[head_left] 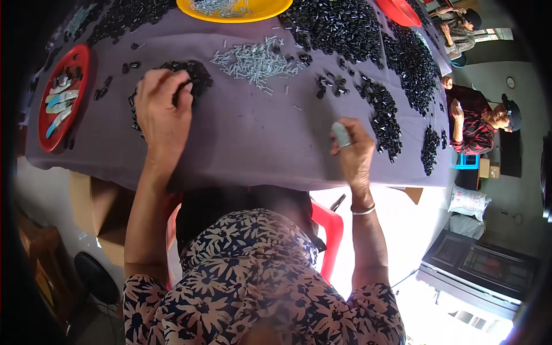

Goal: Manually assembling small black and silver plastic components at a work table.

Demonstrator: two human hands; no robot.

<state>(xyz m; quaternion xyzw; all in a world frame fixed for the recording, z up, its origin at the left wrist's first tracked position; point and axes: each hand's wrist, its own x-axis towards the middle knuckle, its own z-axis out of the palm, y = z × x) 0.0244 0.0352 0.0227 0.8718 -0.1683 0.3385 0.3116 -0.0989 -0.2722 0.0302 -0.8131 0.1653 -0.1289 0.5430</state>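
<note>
My left hand (164, 112) is over a small pile of black plastic pieces (198, 77) at the left of the table, its fingers curled in toward the thumb. Whatever lies between those fingertips is hidden. Farther right, my right hand (357, 150) hovers by the table's near edge with its fingers bent. A grey wrap (340, 135) covers its thumb, and anything in the grip is too small to make out. Beyond and between the hands lies a heap of thin silver pins (256, 63). A strip of black pieces (384, 115) lies just beyond my right hand.
A grey-purple cloth (253, 144) covers the table. At the left stands a red tray (43, 129) with blue-and-white items. A yellow dish (230, 16) of pins and a red dish (399, 12) are at the far side. Large black heaps (339, 34) spread there. Two people sit to the right.
</note>
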